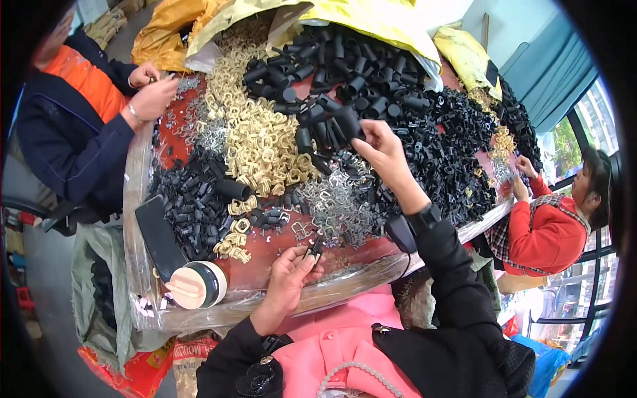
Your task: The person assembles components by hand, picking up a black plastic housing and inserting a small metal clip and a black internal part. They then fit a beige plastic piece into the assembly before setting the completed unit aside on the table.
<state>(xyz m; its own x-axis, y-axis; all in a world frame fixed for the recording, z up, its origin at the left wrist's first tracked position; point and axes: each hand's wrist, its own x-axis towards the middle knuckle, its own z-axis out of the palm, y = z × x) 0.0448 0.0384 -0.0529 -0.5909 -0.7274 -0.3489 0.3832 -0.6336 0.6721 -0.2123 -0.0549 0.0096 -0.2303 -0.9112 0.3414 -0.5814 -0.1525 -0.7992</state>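
Note:
Near the front edge of the table, my left hand (292, 273) pinches a small black plastic part (315, 248) with prongs. My right hand (383, 151) reaches over the middle of the table, thumb and fingers closed on a black plastic tube (346, 123). Behind that tube lies a heap of similar black tubes (358, 63). To its left spreads a pile of beige ring-shaped parts (262, 142). Bent silver metal clips (335, 202) are heaped between my hands, and small black parts (189, 199) are piled at the left.
A round tub (196, 285) and a black flat box (161, 237) stand at the front left. Co-workers sit at the left in an orange top (86, 76) and at the right in a red top (547, 232). Yellow sacks (371, 16) lie at the back.

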